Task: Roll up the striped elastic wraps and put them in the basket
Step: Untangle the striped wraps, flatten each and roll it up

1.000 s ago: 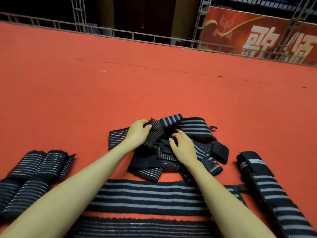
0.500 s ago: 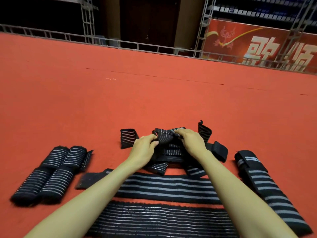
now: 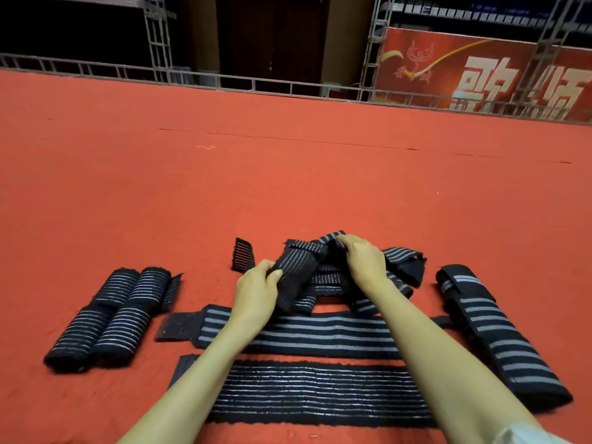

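A tangled pile of black elastic wraps with grey stripes (image 3: 333, 277) lies on the red carpet in front of me. My left hand (image 3: 256, 290) pinches the near end of a thin-striped wrap (image 3: 296, 267) lifted from the pile. My right hand (image 3: 363, 261) grips the same wrap's far end near the pile's top. Two flat wraps stretch across below my arms, a wide-striped one (image 3: 320, 334) and a thin-striped one (image 3: 320, 392). Rolled wraps (image 3: 105, 315) lie grouped at the left. No basket is in view.
A long wide-striped wrap (image 3: 493, 331) lies at the right, partly folded at its far end. A small black strap end (image 3: 242, 259) sticks up left of the pile. Red carpet (image 3: 288, 174) runs to a metal railing (image 3: 256, 84) and a red banner (image 3: 480, 75).
Both hands went from pressing on the pile to gripping one thin-striped wrap and lifting it; my right hand moved to the pile's top. The camera view tilted up and back.
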Tool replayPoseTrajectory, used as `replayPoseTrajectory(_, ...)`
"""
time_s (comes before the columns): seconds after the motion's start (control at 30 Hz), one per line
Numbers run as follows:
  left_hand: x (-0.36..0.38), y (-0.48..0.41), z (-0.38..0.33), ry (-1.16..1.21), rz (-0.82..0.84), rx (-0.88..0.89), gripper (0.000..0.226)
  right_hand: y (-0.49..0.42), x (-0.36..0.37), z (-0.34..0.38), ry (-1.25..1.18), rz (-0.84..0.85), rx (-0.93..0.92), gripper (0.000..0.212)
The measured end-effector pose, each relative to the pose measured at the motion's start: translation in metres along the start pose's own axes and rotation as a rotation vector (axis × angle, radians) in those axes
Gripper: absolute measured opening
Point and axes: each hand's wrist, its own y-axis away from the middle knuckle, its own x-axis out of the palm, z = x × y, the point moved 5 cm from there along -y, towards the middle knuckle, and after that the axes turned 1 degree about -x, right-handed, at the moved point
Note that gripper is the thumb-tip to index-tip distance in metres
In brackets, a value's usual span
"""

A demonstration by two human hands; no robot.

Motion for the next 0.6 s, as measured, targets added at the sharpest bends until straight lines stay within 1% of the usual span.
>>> replayPoseTrajectory(0.03,-0.006,0.002,0.002,-0.017,-0.029,0.001,0.013,0.001,0.001,-0.006,0.011,0.002,0.045,0.032)
replayPoseTrajectory(0.1,-0.019,0.002,0.011,-0.089,-0.071,0.005,0.015,0.000,0.001,-0.019,0.000,0.039,0.101,0.040)
replayPoseTrajectory(0.13,-0.024,0.002,0.016,-0.133,-0.066,0.001,0.017,-0.002,0.003,-0.021,-0.031,0.084,0.088,0.046)
replayPoseTrajectory(0.2,-0.029,0.003,0.025,-0.205,-0.024,-0.028,0.021,-0.001,0.004,-0.011,-0.058,0.193,-0.014,0.062)
replayPoseTrajectory(0.23,-0.029,0.006,0.028,-0.223,0.011,-0.039,0.025,0.002,0.003,-0.003,-0.043,0.221,-0.058,0.070)
replayPoseTrajectory(0.27,-0.028,0.010,0.030,-0.230,0.045,-0.040,0.030,0.007,0.000,0.007,-0.047,0.209,-0.087,0.076)
replayPoseTrajectory(0.3,-0.026,0.015,0.031,-0.230,0.075,-0.034,0.034,0.013,-0.003,0.017,-0.093,0.161,-0.113,0.076)
replayPoseTrajectory(0.37,-0.025,0.022,0.033,-0.198,0.100,-0.024,0.040,0.034,-0.008,0.040,-0.302,0.079,-0.185,0.064)
replayPoseTrajectory(0.43,-0.027,0.026,0.032,-0.141,0.079,0.021,0.039,0.060,-0.004,0.061,-0.469,0.128,-0.226,0.052)
replayPoseTrajectory(0.5,-0.031,0.028,0.026,-0.078,0.031,0.117,0.037,0.080,0.002,0.075,-0.540,0.208,-0.144,0.050)
replayPoseTrajectory(0.57,-0.037,0.031,0.013,-0.017,-0.013,0.217,0.036,0.092,0.012,0.083,-0.654,0.288,0.026,0.047)
replayPoseTrajectory(0.6,-0.039,0.033,0.005,0.001,-0.022,0.271,0.037,0.096,0.015,0.087,-0.750,0.332,0.119,0.047)
